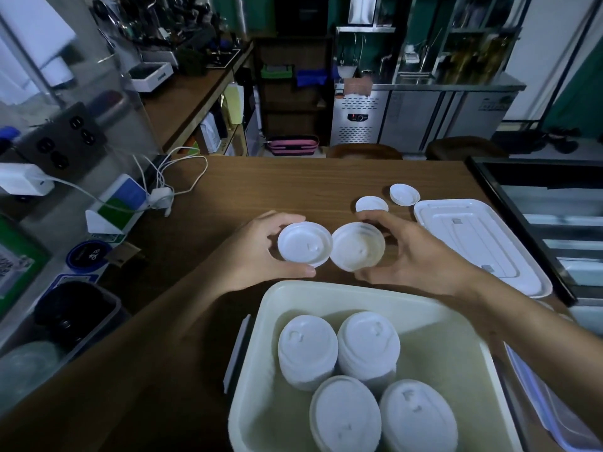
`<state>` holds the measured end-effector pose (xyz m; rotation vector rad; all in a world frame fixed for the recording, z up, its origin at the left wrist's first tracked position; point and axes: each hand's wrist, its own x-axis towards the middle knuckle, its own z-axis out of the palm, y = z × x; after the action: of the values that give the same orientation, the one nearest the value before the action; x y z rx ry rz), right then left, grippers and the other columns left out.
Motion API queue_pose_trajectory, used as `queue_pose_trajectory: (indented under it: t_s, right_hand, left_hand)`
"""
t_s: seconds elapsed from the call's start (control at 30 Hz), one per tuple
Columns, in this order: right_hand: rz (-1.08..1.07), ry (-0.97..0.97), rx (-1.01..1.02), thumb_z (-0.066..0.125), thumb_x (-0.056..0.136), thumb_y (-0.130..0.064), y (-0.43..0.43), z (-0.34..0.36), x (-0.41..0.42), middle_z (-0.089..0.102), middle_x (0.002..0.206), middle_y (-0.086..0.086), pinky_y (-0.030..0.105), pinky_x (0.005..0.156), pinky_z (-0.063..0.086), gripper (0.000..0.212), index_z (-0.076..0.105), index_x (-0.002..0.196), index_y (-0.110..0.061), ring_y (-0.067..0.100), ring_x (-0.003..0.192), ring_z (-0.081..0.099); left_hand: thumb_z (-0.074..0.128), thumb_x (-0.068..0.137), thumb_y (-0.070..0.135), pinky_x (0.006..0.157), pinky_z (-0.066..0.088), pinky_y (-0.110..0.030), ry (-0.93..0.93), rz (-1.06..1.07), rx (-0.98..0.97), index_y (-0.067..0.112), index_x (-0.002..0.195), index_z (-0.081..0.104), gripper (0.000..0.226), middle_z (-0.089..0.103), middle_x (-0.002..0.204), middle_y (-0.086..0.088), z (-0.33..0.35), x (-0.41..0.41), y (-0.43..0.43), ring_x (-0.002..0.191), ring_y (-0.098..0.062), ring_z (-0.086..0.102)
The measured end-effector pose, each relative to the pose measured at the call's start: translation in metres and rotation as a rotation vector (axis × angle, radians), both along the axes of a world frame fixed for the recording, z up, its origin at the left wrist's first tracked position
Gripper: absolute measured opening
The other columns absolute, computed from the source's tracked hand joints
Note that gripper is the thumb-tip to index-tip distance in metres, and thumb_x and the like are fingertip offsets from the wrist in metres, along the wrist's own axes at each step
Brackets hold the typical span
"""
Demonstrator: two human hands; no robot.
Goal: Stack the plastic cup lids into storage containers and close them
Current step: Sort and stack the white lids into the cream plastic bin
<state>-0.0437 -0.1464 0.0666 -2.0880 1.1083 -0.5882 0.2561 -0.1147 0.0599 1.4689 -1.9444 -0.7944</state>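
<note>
Four lid stacks [306, 350] in container [326, 290]; left hand [254, 256] grips left lid [305, 244], right hand [417, 256] right lid [357, 246].

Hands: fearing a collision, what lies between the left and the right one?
Head view: just their loads: the left hand grips the left cup lid, the right hand the right cup lid.

Each hand holds a white cup lid above the wooden table [293, 187]: left hand [257, 252] grips one lid [305, 244], right hand [414, 252] another [357, 246], rims touching. Near, an open container [261, 370] holds four lid stacks [368, 347].
</note>
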Motion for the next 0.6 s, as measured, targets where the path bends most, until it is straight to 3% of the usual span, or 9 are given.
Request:
queue_pose_trajectory:
  t_s: [0.1, 0.2, 0.37, 0.47, 0.6]
  right_hand:
    - [0.0, -0.037, -0.009, 0.097, 0.068, -0.029, 0.023, 0.008, -0.005, 0.064, 0.13, -0.014, 0.034, 0.107, 0.048, 0.085, 0.052, 0.14, -0.034, 0.009, 0.124, 0.059]
    - [-0.006, -0.076, -0.003, 0.097, 0.069, -0.022, 0.042, 0.015, -0.009, 0.064, 0.131, -0.013, 0.039, 0.11, 0.048, 0.084, 0.053, 0.139, -0.034, 0.011, 0.126, 0.059]
    - [0.004, -0.109, 0.035, 0.096, 0.072, -0.019, 0.072, 0.024, -0.014, 0.065, 0.13, -0.009, 0.045, 0.114, 0.043, 0.079, 0.054, 0.137, -0.031, 0.016, 0.129, 0.059]
    - [0.005, -0.148, 0.038, 0.095, 0.072, -0.014, 0.089, 0.024, -0.018, 0.065, 0.13, -0.005, 0.047, 0.115, 0.042, 0.078, 0.054, 0.138, -0.028, 0.02, 0.129, 0.059]
    - [-0.011, -0.16, 0.044, 0.095, 0.073, -0.016, 0.11, 0.024, -0.023, 0.065, 0.132, -0.005, 0.046, 0.115, 0.042, 0.077, 0.055, 0.138, -0.029, 0.019, 0.131, 0.058]
  left_hand:
    - [0.098, 0.065, 0.047, 0.103, 0.05, -0.029, -0.051, -0.038, -0.05, 0.035, 0.14, 0.061, 0.084, 0.061, 0.132, 0.023, 0.014, -0.006, 0.021, 0.123, 0.005, 0.055]
    - [0.098, 0.066, 0.044, 0.101, 0.047, -0.023, -0.068, -0.057, -0.068, 0.038, 0.14, 0.059, 0.084, 0.063, 0.129, 0.026, 0.021, -0.013, 0.039, 0.123, 0.009, 0.054]
    - [0.092, 0.061, 0.066, 0.11, 0.048, -0.041, -0.089, -0.105, -0.039, 0.051, 0.146, 0.05, 0.095, 0.061, 0.134, 0.034, 0.028, -0.026, 0.064, 0.128, -0.004, 0.056]
    - [0.091, 0.061, 0.069, 0.104, 0.051, -0.045, -0.072, -0.148, -0.048, 0.052, 0.145, 0.051, 0.095, 0.065, 0.131, 0.027, 0.029, -0.032, 0.077, 0.117, -0.011, 0.062]
    - [0.088, 0.064, 0.071, 0.11, 0.049, -0.042, -0.058, -0.182, -0.037, 0.051, 0.146, 0.05, 0.093, 0.063, 0.136, 0.029, 0.031, -0.038, 0.089, 0.127, -0.004, 0.06]
